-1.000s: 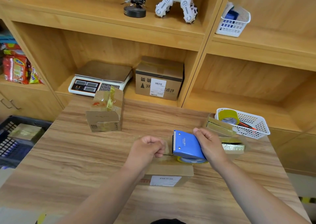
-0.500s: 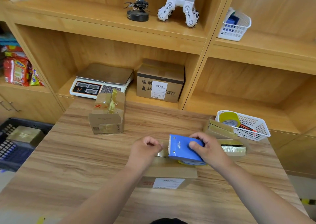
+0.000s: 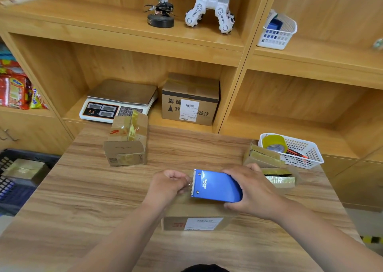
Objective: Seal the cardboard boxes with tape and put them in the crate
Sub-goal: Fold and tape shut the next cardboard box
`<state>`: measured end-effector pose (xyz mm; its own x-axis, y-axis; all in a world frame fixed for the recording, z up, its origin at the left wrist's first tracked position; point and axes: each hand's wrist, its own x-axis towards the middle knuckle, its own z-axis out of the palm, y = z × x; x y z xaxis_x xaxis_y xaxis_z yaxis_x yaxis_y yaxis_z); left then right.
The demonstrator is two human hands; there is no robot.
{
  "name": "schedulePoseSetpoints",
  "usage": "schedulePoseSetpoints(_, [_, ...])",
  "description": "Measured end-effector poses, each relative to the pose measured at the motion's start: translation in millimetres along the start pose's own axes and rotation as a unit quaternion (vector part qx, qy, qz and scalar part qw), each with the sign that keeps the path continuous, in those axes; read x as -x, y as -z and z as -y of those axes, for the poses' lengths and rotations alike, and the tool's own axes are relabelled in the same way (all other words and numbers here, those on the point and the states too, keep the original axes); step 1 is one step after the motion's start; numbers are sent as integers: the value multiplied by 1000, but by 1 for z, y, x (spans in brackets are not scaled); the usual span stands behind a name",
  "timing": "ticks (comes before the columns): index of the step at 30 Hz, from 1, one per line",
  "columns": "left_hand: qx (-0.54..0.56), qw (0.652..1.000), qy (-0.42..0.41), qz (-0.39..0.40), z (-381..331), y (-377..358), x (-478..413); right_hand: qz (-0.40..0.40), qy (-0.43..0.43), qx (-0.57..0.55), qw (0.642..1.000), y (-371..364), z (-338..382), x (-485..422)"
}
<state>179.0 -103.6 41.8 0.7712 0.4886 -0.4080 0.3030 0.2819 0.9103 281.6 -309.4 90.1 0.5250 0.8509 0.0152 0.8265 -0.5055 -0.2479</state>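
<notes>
Head view shows me the right grip (image 3: 255, 191) wrapped round the blue tape dispenser (image 3: 215, 186), the left grip (image 3: 167, 185) pinching the tape end (image 3: 189, 185) at its toothed edge. Both sit over the cardboard box (image 3: 196, 222) near the table's (image 3: 83, 199) near edge. Off the left edge I see the crate (image 3: 12, 195) holding a taped box (image 3: 24, 169).

A wooden desk (image 3: 99, 201) with streaked grain fills the lower half of the frame. Behind it, a light wooden shelf unit (image 3: 128, 41) of open compartments spans the upper half, split by an upright panel (image 3: 241, 97) right of centre. At the left edge is a cabinet door (image 3: 35, 132) with a metal handle (image 3: 8, 135). Pale floor (image 3: 361, 223) shows at lower right, crossed by a yellow-and-black stripe (image 3: 372, 239). The light is soft and even.
</notes>
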Motion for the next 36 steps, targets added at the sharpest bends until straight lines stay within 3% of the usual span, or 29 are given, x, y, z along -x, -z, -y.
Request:
schedulePoseSetpoints(6, [-23, 1000, -6, -9, -3, 7, -5, -7, -7, -48, 999, 10, 1, -4])
schedulePoseSetpoints(11, [-22, 1000, -4, 9, -6, 23, -6, 34, -26, -66, 997, 19, -8, -12])
schedulePoseSetpoints(17, [-58, 997, 34, -37, 3, 88, -13, 81, -55, -27, 995, 26, -33, -2])
schedulePoseSetpoints(27, [-28, 993, 65, -97, 27, 86, -20, 110, 7, 78, 991, 17, -15, -27])
schedulePoseSetpoints(36, [1, 991, 83, -101, 39, 91, -27, 122, -2, 120, 985, 9, -12, -36])
